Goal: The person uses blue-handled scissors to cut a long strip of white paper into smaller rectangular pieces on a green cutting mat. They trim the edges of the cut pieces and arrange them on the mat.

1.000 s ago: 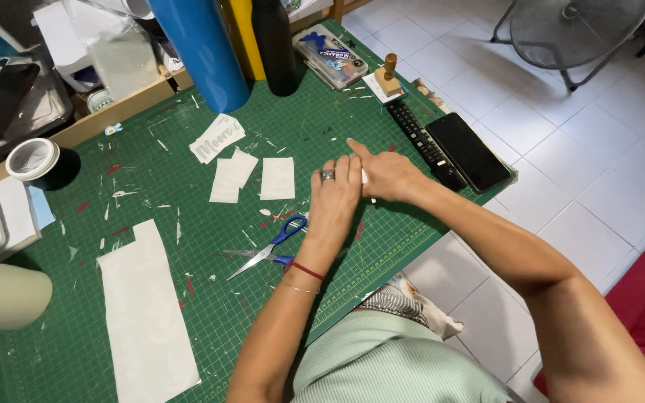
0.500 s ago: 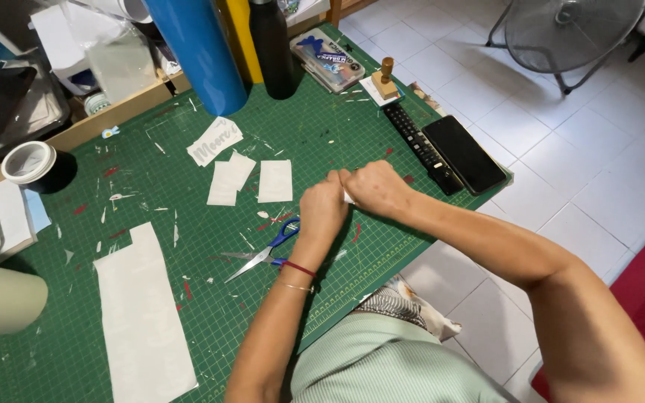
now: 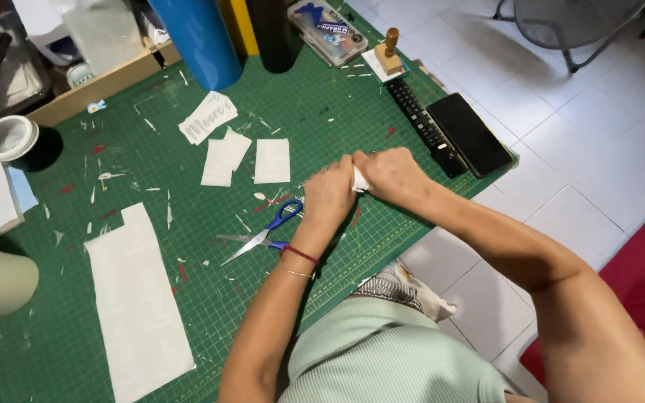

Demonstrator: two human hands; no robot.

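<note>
head view: both hands' fingers pinching a white scrap (image 3: 360,180) over green cutting mat (image 3: 188,313) (white tiled floor (image 3: 584,149) beside)

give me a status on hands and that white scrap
Left hand and right hand together, both pinching white scrap over green mat. Scissors lie just left, apart.

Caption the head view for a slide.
Both hands, left hand and right hand, pinch a small white piece over a green cutting mat beside blue-handled scissors.
</note>
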